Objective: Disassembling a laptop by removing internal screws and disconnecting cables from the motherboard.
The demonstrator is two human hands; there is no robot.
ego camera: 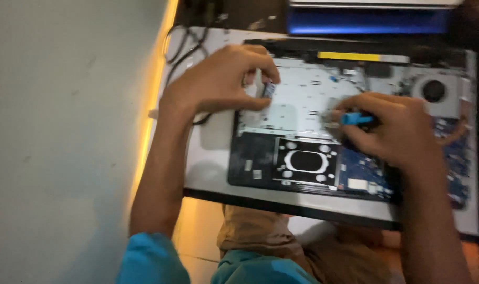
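Head view, then — what has the person got in each hand?

— The right hand (pixel 394 131) is closed around a blue-handled tool (pixel 356 119), probably a small screwdriver. Its handle sticks out of the fist toward the person's left, so its long axis runs roughly sideways across the opened laptop (pixel 302 158). The tip is hidden or blurred; where it touches cannot be told.

— And the other one?

— The left hand (pixel 218 81) is curled, thumb and fingers pinched on a small dark part (pixel 269 90) at the upper left of the pale inner plate (pixel 302 97). The part looks upright between the fingertips, though blur leaves its shape unclear.

— How do the two lie to each other?

— The pinched part sits up and to the left of the tool, apart from it, with bare plate between. The left hand is plainly the nearer to it; the tool's handle end points that way.

— Anything else around?

— A round fan (pixel 434 90) at the upper right, a blue circuit board (pixel 363 173) under the right wrist, a yellow strip (pixel 349 56) along the far edge, dark cables (pixel 189 47) off the upper left corner. The laptop rests over the person's lap.
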